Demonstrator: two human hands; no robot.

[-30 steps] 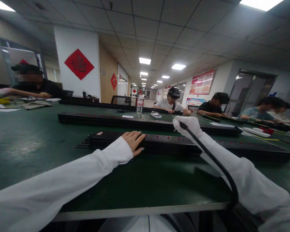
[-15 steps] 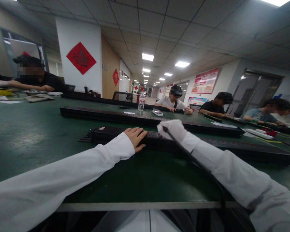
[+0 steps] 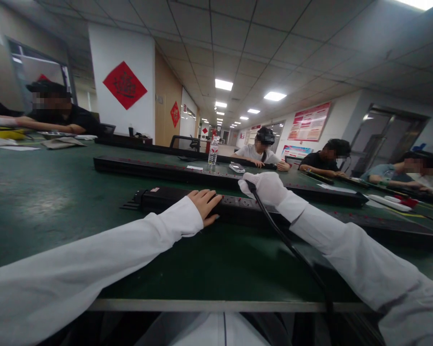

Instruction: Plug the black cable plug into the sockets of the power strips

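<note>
A long black power strip (image 3: 166, 196), with a row of sockets and small red parts along its top, lies across the green table in front of me. My left hand (image 3: 204, 203), bare, grips its body, fingers over the top and thumb against the near side. My right hand (image 3: 269, 188), in a white glove, holds the plug (image 3: 251, 187) of a black cord (image 3: 285, 238) just above the sockets. The cord runs down over the table's front edge. The plug's pins are hidden, and I see no contact with a socket.
Another long black power strip (image 3: 159, 170) lies behind, with a water bottle (image 3: 213, 151) and a small white device (image 3: 237, 167) beyond it. People, including one in a white shirt (image 3: 246, 151), sit around the table (image 3: 57, 192). Its near edge (image 3: 220, 305) runs before me.
My right hand has risen slightly with the plug, showing more of the sockets beneath. The left hand stays on the power strip. The whole view has shifted a little.
</note>
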